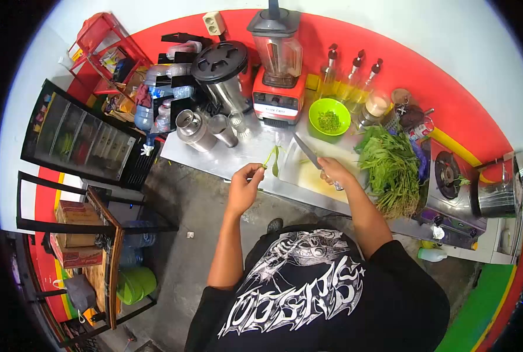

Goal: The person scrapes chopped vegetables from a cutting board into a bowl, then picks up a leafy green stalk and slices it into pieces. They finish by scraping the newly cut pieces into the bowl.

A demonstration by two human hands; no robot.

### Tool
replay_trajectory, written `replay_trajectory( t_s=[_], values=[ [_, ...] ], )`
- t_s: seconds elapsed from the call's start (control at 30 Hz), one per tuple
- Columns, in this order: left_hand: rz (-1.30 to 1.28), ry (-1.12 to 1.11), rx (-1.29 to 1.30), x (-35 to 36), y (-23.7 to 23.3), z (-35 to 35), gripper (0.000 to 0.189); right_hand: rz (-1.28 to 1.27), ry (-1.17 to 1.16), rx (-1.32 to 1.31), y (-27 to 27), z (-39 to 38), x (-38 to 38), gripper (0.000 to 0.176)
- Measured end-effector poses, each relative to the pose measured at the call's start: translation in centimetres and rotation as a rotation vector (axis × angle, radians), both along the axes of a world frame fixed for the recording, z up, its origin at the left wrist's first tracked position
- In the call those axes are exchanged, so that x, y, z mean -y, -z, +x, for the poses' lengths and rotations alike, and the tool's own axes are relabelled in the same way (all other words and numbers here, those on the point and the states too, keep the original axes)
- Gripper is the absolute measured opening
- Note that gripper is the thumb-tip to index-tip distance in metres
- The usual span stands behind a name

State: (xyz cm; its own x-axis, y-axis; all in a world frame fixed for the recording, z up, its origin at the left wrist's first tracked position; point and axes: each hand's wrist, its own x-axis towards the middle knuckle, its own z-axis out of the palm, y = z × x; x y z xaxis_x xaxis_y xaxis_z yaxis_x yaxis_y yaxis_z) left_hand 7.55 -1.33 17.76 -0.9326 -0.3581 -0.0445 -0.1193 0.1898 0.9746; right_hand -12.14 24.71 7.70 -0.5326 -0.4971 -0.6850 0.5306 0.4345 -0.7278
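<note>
My left hand (249, 178) pinches a green leafy stem (274, 160) at the counter's front edge; its leaves stick out to the right of my fingers. In my right hand (333, 171) is a kitchen knife (306, 149), its blade pointing up and to the left over a pale cutting board (343, 157). Behind the board stands a bright green bowl (315, 121) with chopped greens inside. A big bunch of leafy greens (390, 164), roots toward me, lies right of the board.
A red blender (278, 97), a steel pot with a black lid (226, 82) and a steel canister (194, 130) stand along the back left. Bottles (347, 82) line the wall. On the right are a gas stove (452, 182) and a large pot (496, 196).
</note>
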Motion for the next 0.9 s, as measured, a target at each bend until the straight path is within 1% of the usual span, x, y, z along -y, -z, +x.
replay_trajectory(
  t_s=[0.03,0.1,0.17,0.23,0.33,0.4,0.43,0.5,0.53,0.57,0.6,0.63,0.67,0.7,0.73,0.8,0.87,0.9],
  values=[
    [0.003,0.002,0.000,0.1,0.0,0.0,0.022,0.003,0.002,0.000,-0.5,0.1,-0.1,0.039],
    [0.004,0.007,-0.003,0.2,0.2,0.0,0.021,-0.009,0.080,0.193,-1.4,0.3,-0.3,0.042],
    [0.015,0.017,-0.007,0.4,0.5,0.1,0.020,-0.065,0.070,0.210,-0.5,0.2,-0.6,0.046],
    [0.040,0.008,-0.013,0.3,0.5,0.0,0.020,-0.078,0.057,0.215,-1.8,0.4,-0.5,0.048],
    [0.059,-0.015,0.021,0.0,0.4,0.0,0.020,-0.108,0.055,0.052,-4.5,1.5,-0.1,0.052],
    [0.088,0.024,0.004,-0.2,0.2,-0.3,0.020,-0.150,0.038,-0.022,-7.0,1.8,-0.2,0.055],
    [0.104,0.024,-0.044,-0.5,0.1,-0.5,0.020,-0.143,0.025,-0.023,-8.4,2.1,-0.2,0.055],
    [0.091,0.005,-0.056,-1.5,-0.8,-0.9,0.021,-0.229,-0.050,-0.200,-11.4,2.9,-0.5,0.058],
    [0.071,0.000,-0.068,-1.8,-1.4,-1.4,0.021,-0.232,-0.046,-0.208,-12.6,3.3,-0.7,0.058],
    [0.128,0.005,-0.041,-2.0,-1.7,-1.7,0.021,-0.291,-0.083,-0.196,-13.7,3.8,-0.8,0.058],
    [0.123,0.021,-0.050,-2.4,-1.5,-2.2,0.021,-0.350,-0.116,-0.185,-14.7,4.2,-0.9,0.058],
    [0.150,0.025,-0.120,-2.8,-1.1,-2.7,0.021,-0.355,-0.126,-0.168,-15.4,4.5,-1.0,0.058],
    [0.179,0.032,-0.188,-3.1,-0.8,-3.1,0.021,-0.359,-0.109,-0.180,-15.7,4.8,-1.0,0.058],
    [0.173,0.044,-0.180,-3.4,-1.1,-3.4,0.021,-0.437,-0.099,-0.193,-15.9,5.2,-1.0,0.058],
    [0.220,0.032,-0.185,-4.0,-1.7,-3.6,0.021,-0.514,-0.092,-0.205,-16.0,5.5,-1.0,0.058],
    [0.221,0.048,-0.154,-4.1,-1.5,-4.1,0.020,-0.552,-0.089,-0.238,-15.8,5.9,-0.9,0.056],
    [0.208,0.085,-0.170,-4.3,-1.5,-4.4,0.019,-0.637,0.003,-0.259,-15.3,6.3,-0.5,0.051],
    [0.197,0.113,-0.186,-4.5,-1.8,-4.5,0.018,-0.666,-0.008,-0.240,-15.5,6.5,-0.6,0.051]
  ],
)
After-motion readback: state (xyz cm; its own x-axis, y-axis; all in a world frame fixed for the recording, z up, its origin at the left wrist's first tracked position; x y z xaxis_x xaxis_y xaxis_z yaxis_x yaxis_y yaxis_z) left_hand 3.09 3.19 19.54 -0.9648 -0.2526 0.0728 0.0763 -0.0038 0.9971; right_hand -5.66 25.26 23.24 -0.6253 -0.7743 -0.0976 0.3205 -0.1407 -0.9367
